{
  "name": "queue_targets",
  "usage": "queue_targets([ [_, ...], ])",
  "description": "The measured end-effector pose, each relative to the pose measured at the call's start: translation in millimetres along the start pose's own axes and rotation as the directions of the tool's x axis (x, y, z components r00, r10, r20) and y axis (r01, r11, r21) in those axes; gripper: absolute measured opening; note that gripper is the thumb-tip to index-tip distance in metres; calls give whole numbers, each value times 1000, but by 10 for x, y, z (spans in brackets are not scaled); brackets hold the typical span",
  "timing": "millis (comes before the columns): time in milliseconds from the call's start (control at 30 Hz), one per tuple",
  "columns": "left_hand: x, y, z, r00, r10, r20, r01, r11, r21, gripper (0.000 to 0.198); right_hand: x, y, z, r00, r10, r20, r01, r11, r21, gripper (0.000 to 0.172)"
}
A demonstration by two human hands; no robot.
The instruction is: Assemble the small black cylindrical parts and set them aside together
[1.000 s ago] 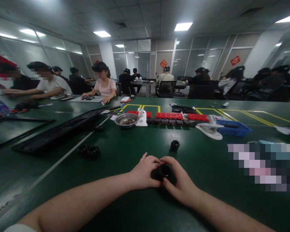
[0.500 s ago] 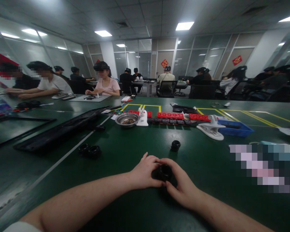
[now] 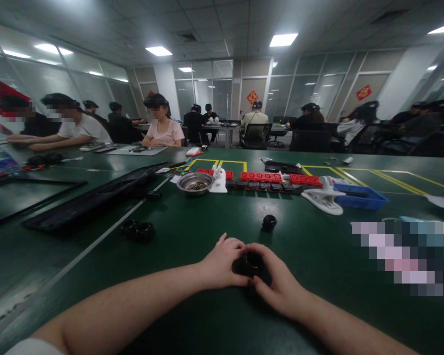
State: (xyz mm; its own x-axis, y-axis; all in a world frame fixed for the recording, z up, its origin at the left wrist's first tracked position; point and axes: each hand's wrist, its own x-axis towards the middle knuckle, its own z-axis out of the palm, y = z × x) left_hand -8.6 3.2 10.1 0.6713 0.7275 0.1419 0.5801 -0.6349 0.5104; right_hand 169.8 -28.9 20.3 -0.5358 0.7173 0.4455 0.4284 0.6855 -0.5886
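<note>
Low over the green table, my left hand (image 3: 222,264) and my right hand (image 3: 283,286) curl around a small glossy black round part (image 3: 250,265) with a hollow top. The fingers of both hands meet at its far and near sides, hiding much of its outline. A similar black round part (image 3: 269,223) stands alone just beyond my right hand. Two more of that look, a left one (image 3: 128,228) and a right one (image 3: 145,231), sit together at the left.
Further back are a metal bowl (image 3: 185,186) of small pieces, white clamps (image 3: 325,199), red blocks (image 3: 261,176) and a blue tray (image 3: 366,199). A long black panel (image 3: 96,197) lies at the left. Several people sit beyond the green table (image 3: 192,325).
The black round part has shifted or tilted very slightly between my hands. Both hands keep nearly the same place and grip.
</note>
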Motion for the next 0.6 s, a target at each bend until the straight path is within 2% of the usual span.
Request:
queue_targets([
  [100, 2, -15, 6, 1000, 5, 15, -5, 1000, -3, 52, 15, -23, -16, 999, -46, -1, 46, 998, -36, 55],
  [233, 1, -7, -2, 1000, 1, 23, -1, 1000, -14, 47, 38, 23, 4, 989, 104, -106, -114, 989, -90, 45],
  [300, 1, 8, -13, 1000, -3, 23, 3, 1000, -18, 47, 33, 44, 12, 986, 144, -89, -151, 986, -67, 39],
  [367, 1, 20, -20, 1000, -6, 26, 6, 1000, -16, 49, 22, 43, 7, 992, 123, -29, -123, 992, -20, 39],
  [467, 1, 15, -17, 1000, -7, 25, 7, 1000, -1, 50, 13, 12, -12, 999, 19, 49, -22, 999, 46, 51],
  [533, 0, 2, -7, 1000, -2, 24, 2, 1000, 4, 50, 18, 0, -15, 999, -5, 49, 3, 999, 36, 55],
  [600, -1, -9, 0, 1000, 2, 27, -2, 1000, 1, 48, 28, 10, -7, 999, 38, -9, -38, 999, -19, 54],
])
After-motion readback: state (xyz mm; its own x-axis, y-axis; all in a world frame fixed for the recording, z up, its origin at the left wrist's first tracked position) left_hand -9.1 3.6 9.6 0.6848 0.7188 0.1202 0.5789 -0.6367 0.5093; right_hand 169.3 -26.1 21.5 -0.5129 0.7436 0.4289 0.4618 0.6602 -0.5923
